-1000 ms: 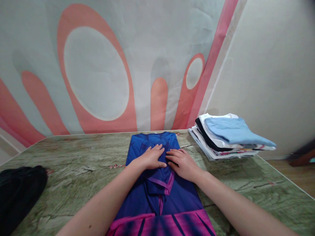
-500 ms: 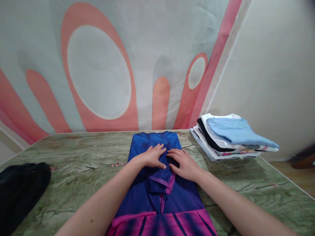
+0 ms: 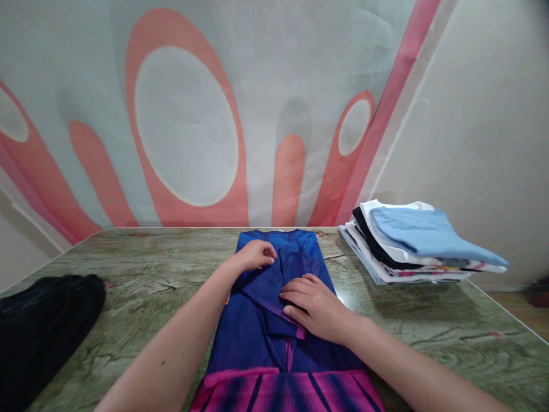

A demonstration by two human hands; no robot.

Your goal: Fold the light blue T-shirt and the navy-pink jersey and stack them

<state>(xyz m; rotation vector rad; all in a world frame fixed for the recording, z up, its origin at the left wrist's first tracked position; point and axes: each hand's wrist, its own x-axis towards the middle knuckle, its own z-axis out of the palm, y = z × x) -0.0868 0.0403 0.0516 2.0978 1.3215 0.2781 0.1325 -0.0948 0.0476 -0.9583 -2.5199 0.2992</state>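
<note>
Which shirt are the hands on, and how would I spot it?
On the green table in front of the banner with pink ovals, the shirt lies flat in the middle, the left hand gripping it and the right hand pressed on it. It is deep blue with a pink striped hem, unlike the folded stack at its right and the black cloth far left.

Wide bare table point(image 3: 163, 274) btwn blue jersey point(image 3: 257, 332) & black garment point(image 3: 43, 326) at far left: free to pass. On the right, stack of folded clothes point(image 3: 422, 249) blocks the far corner; table nearer is open. At the back, wall point(image 3: 266, 103) shuts the edge just behind jersey.
</note>
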